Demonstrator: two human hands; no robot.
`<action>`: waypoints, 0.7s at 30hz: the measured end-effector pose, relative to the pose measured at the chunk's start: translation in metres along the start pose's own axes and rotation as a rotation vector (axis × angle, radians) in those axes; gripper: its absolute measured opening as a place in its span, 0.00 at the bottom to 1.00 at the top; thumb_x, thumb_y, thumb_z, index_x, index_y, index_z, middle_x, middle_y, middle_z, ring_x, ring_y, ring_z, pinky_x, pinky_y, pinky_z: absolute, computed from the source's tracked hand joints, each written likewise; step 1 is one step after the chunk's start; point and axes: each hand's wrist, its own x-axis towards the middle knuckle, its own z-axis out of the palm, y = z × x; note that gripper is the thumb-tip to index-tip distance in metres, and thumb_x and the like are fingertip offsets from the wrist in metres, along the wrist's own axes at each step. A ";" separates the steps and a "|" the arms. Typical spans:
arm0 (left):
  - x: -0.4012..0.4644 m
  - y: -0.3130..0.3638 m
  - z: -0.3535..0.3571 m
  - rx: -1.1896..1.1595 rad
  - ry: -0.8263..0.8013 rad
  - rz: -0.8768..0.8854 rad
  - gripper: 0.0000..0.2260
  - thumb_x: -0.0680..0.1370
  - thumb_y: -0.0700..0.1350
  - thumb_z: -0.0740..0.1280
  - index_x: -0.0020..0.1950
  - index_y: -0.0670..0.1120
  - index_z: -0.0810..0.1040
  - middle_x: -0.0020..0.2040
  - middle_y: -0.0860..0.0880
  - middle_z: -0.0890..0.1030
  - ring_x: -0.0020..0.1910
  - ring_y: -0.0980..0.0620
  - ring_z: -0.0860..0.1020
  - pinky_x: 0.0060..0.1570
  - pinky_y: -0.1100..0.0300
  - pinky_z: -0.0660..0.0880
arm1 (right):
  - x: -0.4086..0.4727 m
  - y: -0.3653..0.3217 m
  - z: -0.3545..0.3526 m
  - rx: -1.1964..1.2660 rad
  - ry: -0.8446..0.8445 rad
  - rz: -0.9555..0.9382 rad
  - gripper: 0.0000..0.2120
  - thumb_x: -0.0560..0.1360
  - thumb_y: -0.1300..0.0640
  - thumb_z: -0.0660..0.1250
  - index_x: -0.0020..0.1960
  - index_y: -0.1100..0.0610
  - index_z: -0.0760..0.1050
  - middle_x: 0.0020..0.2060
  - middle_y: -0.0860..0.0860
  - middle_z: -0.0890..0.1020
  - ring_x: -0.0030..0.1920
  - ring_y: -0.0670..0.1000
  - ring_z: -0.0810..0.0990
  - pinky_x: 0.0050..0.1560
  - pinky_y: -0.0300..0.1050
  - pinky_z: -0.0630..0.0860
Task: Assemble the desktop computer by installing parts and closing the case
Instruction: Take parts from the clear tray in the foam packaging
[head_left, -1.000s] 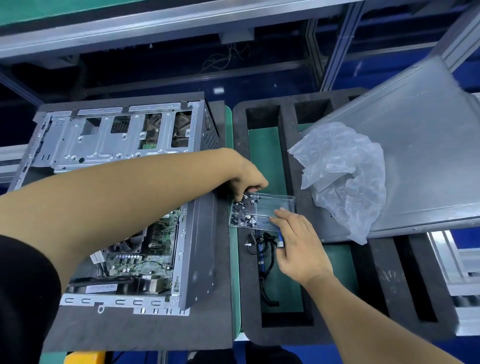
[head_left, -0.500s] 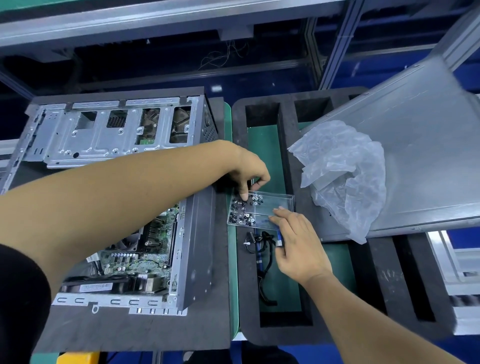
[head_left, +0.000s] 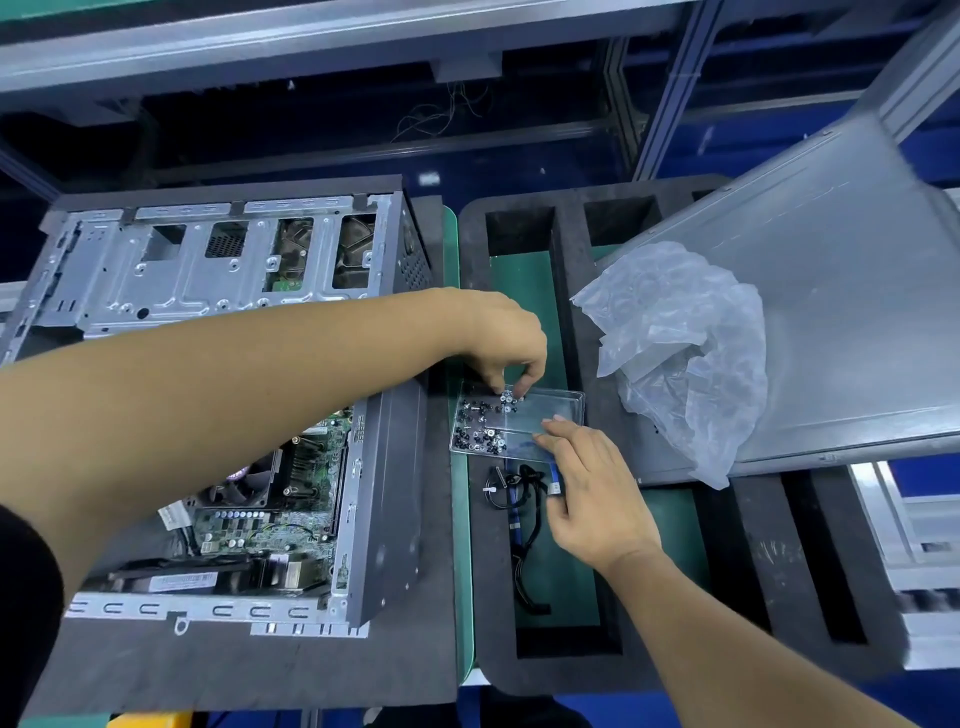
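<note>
I saw the left hand (head_left: 504, 343) pinching a screw (head_left: 506, 397) in the clear screw tray (head_left: 550, 410) (on the foam insert's (head_left: 727, 545) left edge), the right hand's (head_left: 597, 499) straight fingers steadying the tray.

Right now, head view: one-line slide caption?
Left hand picks among screws in the clear tray that the right hand steadies, beside the open computer case.

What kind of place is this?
Probably a factory assembly station: an open computer case on a foam mat, a compartmented foam tray holding parts, and aluminium frame rails behind.
</note>
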 end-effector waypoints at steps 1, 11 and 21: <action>0.001 0.002 0.000 0.019 0.002 0.004 0.11 0.75 0.52 0.74 0.57 0.62 0.82 0.37 0.61 0.71 0.37 0.56 0.72 0.41 0.58 0.70 | 0.000 0.000 0.000 0.000 -0.003 0.004 0.31 0.66 0.62 0.65 0.70 0.57 0.72 0.70 0.52 0.72 0.72 0.55 0.70 0.78 0.50 0.60; 0.004 0.008 0.004 0.010 0.032 0.006 0.05 0.78 0.54 0.71 0.52 0.56 0.81 0.41 0.59 0.77 0.40 0.54 0.74 0.40 0.60 0.68 | 0.001 -0.001 -0.001 -0.001 -0.004 0.001 0.30 0.66 0.59 0.62 0.70 0.57 0.72 0.70 0.52 0.73 0.73 0.54 0.69 0.78 0.51 0.61; -0.003 0.000 -0.006 -0.086 -0.018 -0.073 0.11 0.75 0.50 0.76 0.55 0.59 0.82 0.41 0.55 0.79 0.46 0.53 0.76 0.37 0.59 0.68 | 0.001 -0.002 -0.002 -0.023 -0.003 0.002 0.31 0.67 0.55 0.55 0.70 0.58 0.72 0.69 0.52 0.73 0.73 0.54 0.69 0.78 0.51 0.61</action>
